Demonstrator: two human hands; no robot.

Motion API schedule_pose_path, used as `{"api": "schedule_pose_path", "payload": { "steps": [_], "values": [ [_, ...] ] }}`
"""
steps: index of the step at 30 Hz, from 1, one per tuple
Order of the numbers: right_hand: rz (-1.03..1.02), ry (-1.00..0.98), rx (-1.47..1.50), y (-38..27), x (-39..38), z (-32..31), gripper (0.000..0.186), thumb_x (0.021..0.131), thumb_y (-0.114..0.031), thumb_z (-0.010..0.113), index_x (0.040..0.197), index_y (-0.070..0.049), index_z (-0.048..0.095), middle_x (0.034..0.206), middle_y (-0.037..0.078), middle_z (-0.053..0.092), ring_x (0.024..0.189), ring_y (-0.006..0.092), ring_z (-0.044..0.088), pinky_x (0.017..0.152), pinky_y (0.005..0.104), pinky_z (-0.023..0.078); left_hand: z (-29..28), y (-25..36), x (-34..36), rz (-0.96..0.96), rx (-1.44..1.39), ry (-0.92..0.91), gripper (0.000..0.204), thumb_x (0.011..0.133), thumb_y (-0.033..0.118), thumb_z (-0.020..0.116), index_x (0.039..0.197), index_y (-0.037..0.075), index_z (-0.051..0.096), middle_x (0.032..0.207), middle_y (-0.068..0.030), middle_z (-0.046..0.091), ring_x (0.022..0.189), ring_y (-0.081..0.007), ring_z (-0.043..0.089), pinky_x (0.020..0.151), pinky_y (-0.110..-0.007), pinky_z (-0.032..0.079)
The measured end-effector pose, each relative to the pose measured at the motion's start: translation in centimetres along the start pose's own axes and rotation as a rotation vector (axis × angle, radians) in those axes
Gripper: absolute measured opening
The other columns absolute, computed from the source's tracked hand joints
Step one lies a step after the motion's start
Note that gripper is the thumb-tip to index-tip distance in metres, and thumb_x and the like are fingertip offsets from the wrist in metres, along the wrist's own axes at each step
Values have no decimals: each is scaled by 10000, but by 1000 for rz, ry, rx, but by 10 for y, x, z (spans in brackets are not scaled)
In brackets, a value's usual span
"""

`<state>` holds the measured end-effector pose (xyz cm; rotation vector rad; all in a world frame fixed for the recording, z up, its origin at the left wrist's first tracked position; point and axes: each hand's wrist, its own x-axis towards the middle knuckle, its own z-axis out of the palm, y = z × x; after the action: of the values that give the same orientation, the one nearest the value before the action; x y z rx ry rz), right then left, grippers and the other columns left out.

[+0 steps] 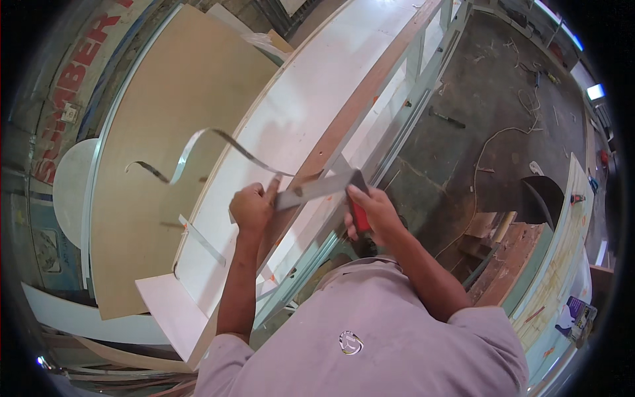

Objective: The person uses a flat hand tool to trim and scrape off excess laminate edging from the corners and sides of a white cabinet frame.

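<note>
"Holding what, left side first?"

"Left hand (pixel 251 206) has its fingers curled around a flat grey strip (pixel 317 190), index finger pointing up. Snug grip."

"And right?"

"Right hand (pixel 380 213) is wrapped round a red object (pixel 360 217), thumb near the strip's bent corner. Can't tell its kind — fingers cover it."

"Where's the strip?"

"Between the hands, slanting above a brown wood rail (pixel 331 142). Slight blur. A shiny curled ribbon (pixel 180 169) winds out leftward from beside the left index finger; whether it joins the strip, can't tell."

"Further out?"

"Long white panel (pixel 297 92) beside the rail, slim clear-looking piece (pixel 205 242) across its near part. Big tan board (pixel 178 119) left of that."

"Right side?"

"Dark floor (pixel 456 79) — hammer (pixel 448 118) lying there, pale cord (pixel 486 142) snaking past. Far right, a purple package (pixel 577 319) on a long pale board (pixel 539 314)."
</note>
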<state>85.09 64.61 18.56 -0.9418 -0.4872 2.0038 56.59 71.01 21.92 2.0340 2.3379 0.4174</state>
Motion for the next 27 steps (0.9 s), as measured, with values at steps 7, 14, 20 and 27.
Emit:
{"api": "schedule_pose_path", "payload": {
  "steps": [7,14,20,27],
  "values": [
    [-5,-15,-10,-5,20,-1,323,1055,-358,535,1019,-39,502,679,99,623,485,209,610,445,354,487,0,15,13,-58,38,-68,744,844,714,642,529,40,610,487,-138,553,436,-320,519,496,-450,426],
    [-53,-43,-39,-28,49,-5,341,1048,-375,545,1003,-38,516,680,97,621,488,210,610,444,358,491,2,33,47,-72,35,-48,734,842,704,656,529,41,616,479,-143,544,463,-315,562,506,-444,443],
    [-6,-12,33,-37,13,-35,327,1053,-362,540,1012,-39,517,692,101,620,492,214,610,453,362,500,11,57,31,41,25,-34,728,847,691,655,514,47,599,480,-136,555,460,-325,559,508,-442,450],
    [-44,-8,21,-51,46,-27,340,1043,-373,557,1005,-35,550,689,83,613,495,193,606,449,347,507,21,52,62,-27,38,-83,736,852,704,638,511,54,591,479,-144,548,446,-327,529,489,-461,421]
  ]
}}
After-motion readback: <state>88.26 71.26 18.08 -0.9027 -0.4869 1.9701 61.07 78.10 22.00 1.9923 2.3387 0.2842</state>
